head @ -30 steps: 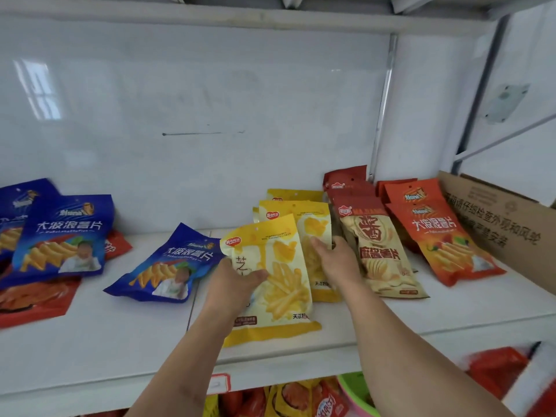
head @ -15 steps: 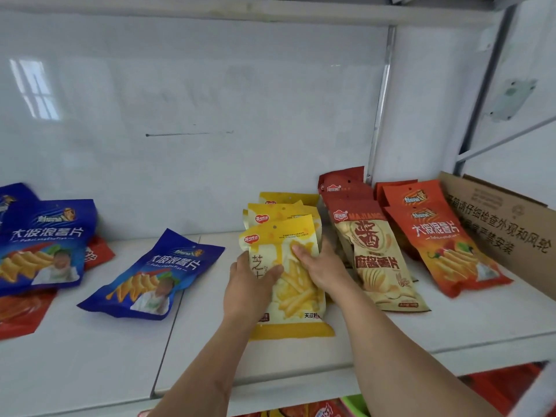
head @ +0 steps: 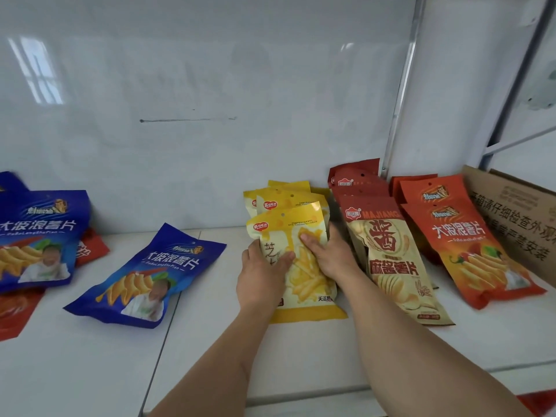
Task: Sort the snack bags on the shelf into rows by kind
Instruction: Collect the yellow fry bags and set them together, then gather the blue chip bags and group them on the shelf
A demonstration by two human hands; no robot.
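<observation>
Together, the left hand (head: 261,278) and right hand (head: 329,256) press flat, fingers spread, on a glossy yellow fries bag (head: 301,266) fronting its row toward the shelf's (head: 90,371) back edge.

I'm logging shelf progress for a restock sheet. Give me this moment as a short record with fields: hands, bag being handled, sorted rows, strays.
left hand: flat on front yellow bag
right hand: pressing same bag
sorted rows: yellow row, dark red row, orange row
strays: blue bag lying apart at left; another blue bag over red bags at far left
shelf: white
</observation>
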